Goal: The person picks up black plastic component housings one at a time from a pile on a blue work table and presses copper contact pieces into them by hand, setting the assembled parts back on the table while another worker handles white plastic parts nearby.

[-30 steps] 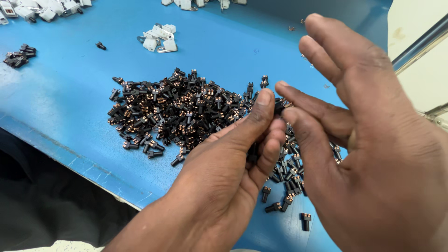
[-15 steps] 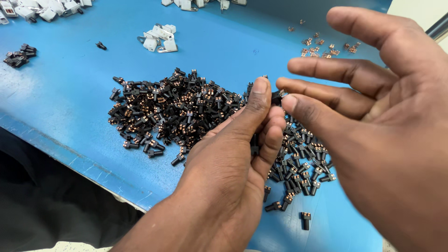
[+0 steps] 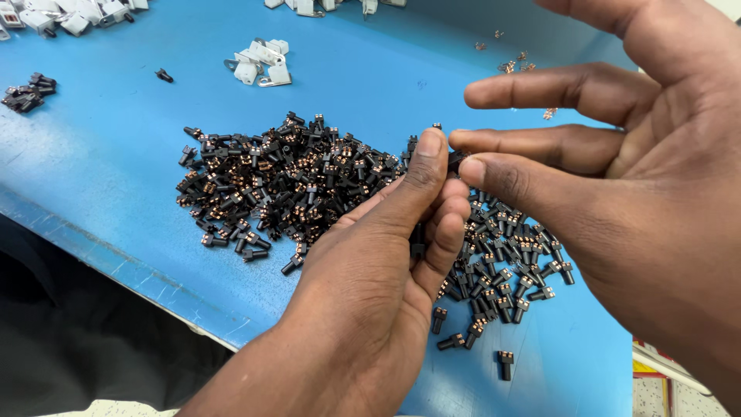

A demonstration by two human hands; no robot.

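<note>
Small black plastic parts with copper contacts [image 3: 285,181] lie heaped on the blue bench [image 3: 116,154], spreading under and behind both our hands. Our left hand [image 3: 386,270] pinches one such part [image 3: 455,160] between thumb and forefinger, just above the heap's right half. Our right hand [image 3: 617,177] meets it there, thumb and middle finger closing on the same piece, the other fingers spread. White plastic clips [image 3: 258,63] sit well apart, near the far edge.
</note>
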